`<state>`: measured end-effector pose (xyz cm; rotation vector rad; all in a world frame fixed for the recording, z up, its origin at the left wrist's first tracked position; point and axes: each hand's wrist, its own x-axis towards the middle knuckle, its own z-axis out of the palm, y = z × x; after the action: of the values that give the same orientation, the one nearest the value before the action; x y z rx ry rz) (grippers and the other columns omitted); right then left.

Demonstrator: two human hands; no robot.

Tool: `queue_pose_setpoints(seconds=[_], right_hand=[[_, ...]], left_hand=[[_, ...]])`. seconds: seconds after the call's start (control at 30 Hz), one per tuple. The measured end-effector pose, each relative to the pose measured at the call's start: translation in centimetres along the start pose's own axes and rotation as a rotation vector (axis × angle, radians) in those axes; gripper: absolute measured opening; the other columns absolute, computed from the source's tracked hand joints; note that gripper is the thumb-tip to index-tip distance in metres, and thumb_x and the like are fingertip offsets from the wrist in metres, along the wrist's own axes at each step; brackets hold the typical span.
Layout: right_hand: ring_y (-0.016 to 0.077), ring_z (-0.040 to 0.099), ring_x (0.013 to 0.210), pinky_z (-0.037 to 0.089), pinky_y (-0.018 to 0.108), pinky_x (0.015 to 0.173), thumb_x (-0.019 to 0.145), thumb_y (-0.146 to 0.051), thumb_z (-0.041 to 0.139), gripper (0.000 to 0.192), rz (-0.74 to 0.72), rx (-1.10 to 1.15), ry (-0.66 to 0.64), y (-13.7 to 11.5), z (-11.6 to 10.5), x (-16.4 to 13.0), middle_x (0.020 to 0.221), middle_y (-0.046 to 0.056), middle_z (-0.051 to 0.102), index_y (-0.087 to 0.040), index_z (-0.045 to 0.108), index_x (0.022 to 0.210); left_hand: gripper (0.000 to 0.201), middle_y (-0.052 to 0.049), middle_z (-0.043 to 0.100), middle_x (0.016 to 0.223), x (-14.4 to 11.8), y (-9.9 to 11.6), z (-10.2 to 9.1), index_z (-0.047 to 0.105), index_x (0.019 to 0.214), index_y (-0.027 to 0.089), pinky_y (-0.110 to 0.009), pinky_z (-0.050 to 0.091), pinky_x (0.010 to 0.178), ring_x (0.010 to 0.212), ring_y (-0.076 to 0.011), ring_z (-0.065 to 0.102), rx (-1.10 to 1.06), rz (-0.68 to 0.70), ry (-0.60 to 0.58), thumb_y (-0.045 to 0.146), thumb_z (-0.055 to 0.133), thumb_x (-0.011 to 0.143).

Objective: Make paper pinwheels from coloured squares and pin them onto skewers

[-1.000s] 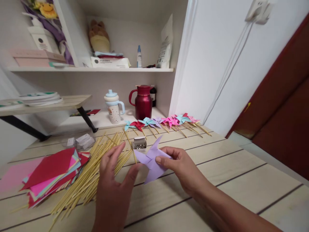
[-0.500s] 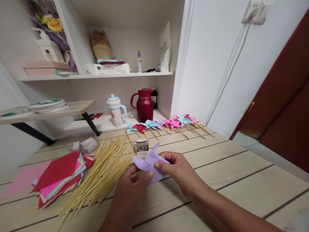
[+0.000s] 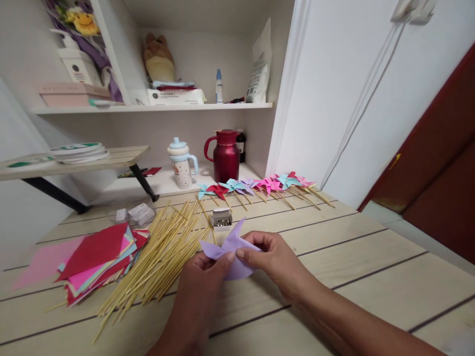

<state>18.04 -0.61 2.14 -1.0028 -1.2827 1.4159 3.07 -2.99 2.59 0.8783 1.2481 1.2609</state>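
Between my two hands is a lavender paper pinwheel [image 3: 237, 269], its blades folded in toward the middle and one point standing up. My left hand [image 3: 204, 282] pinches its left side, thumb pressed near the centre. From the other side my right hand [image 3: 270, 257] grips it, thumb on top close to the left thumb and fingers behind. Just beyond the pinwheel stands a small open box of metal pins [image 3: 221, 220]. To the left of my hands lies a loose heap of thin wooden sticks [image 3: 156, 257].
A stack of coloured paper sheets [image 3: 96, 257] lies at the left. Finished pinwheels on sticks [image 3: 269, 184] line the table's back edge. Behind them stand a red thermos jug [image 3: 226, 158] and a pale cup [image 3: 182, 168]. A small raised shelf [image 3: 129, 154] juts in at left.
My left thumb has moved up onto the middle of the pinwheel, close to the right thumb. The whole view has shifted slightly.
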Motion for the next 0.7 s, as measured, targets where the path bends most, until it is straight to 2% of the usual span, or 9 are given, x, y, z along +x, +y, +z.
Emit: queue_pose_setpoints(seconds=[0.13,0.2,0.33,0.43,0.57,0.7], right_hand=[[0.012,0.052,0.058,0.038,0.025,0.058,0.07,-0.037,0.078,0.024,0.02,-0.012,0.003,0.2,0.1,0.0,0.065,-0.001,0.062,-0.015,0.066,0.071],[0.0135,0.055,0.063,0.042,0.026,0.061,0.075,-0.038,0.075,0.024,-0.002,0.001,-0.025,0.2,0.1,0.0,0.071,0.0,0.065,-0.016,0.067,0.079],[0.0166,0.06,0.079,0.049,0.029,0.071,0.086,-0.04,0.065,0.033,-0.164,-0.015,0.021,0.0,-0.2,-0.2,0.086,0.001,0.064,-0.022,0.06,0.113],[0.0196,0.061,0.092,0.051,0.037,0.085,0.086,-0.037,0.065,0.041,-0.319,-0.137,0.099,0.1,-0.5,-0.2,0.101,0.004,0.061,-0.027,0.053,0.124],[0.0233,0.057,0.108,0.049,0.044,0.094,0.087,-0.026,0.062,0.039,-0.467,-0.367,0.11,0.4,-0.8,-0.2,0.12,0.007,0.054,-0.031,0.053,0.124],[0.0249,0.049,0.117,0.044,0.045,0.098,0.084,-0.013,0.057,0.036,-0.606,-0.592,0.102,0.4,-0.6,-0.3,0.12,0.006,0.048,-0.032,0.059,0.115]], left_hand=[[0.021,-0.005,0.076,0.074,0.3,-0.1,-0.4,0.078,0.078,0.017,-0.031,0.05,0.075,0.076,-0.0223,0.069,-0.021,-0.046,-0.059,0.033,0.08,0.064],[0.023,-0.005,0.075,0.075,0.5,-0.1,-0.7,0.078,0.081,0.016,-0.031,0.05,0.077,0.076,-0.0212,0.067,-0.04,-0.078,-0.086,0.034,0.08,0.066],[0.025,-0.005,0.073,0.078,0.8,0.2,-1.5,0.076,0.085,0.014,-0.029,0.047,0.073,0.073,-0.0169,0.063,-0.104,-0.074,-0.07,0.034,0.078,0.07],[0.025,-0.005,0.072,0.079,1.1,0.5,-2.0,0.074,0.084,0.013,-0.029,0.047,0.073,0.07,-0.015,0.06,-0.192,-0.069,-0.042,0.032,0.079,0.068],[0.028,-0.007,0.072,0.082,1.4,0.6,-2.2,0.072,0.088,0.012,-0.029,0.049,0.071,0.071,-0.0151,0.061,-0.278,-0.136,0.004,0.027,0.08,0.067],[0.015,-0.003,0.068,0.074,1.8,0.5,-2.2,0.07,0.085,0.012,-0.023,0.048,0.061,0.062,-0.0108,0.059,-0.335,-0.186,0.058,0.018,0.076,0.072]])
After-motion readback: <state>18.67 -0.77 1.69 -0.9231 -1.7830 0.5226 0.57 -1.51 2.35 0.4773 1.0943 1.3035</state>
